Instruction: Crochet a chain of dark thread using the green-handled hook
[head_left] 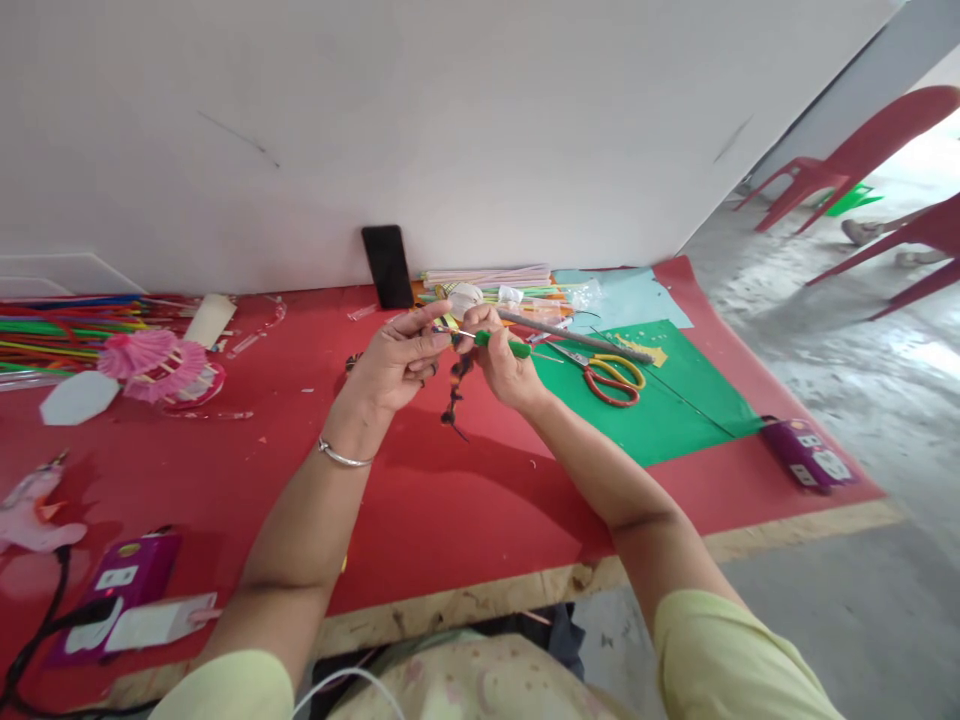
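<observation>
My right hand (504, 362) is closed around a green-handled tool (517, 347) with a thin metal shaft. The shaft points left, toward the fingertips of my left hand (401, 355). Those fingers pinch a small dark and yellow piece whose kind I cannot make out, partly hidden by the fingers. Below and between the hands hangs a twisted black and orange strand (454, 388). Just right of my right hand lie a long grey rod (577, 332) and scissors (615, 380) with red and yellow handles, on a green sheet (660, 425).
A black phone (388, 267) leans on the wall. Colourful sticks (52, 335) and a pink pleated paper ornament (154, 365) lie left. Purple power strips stand near left (127, 590) and right (806, 455). Red chairs (862, 150) stand beyond the red table (480, 540).
</observation>
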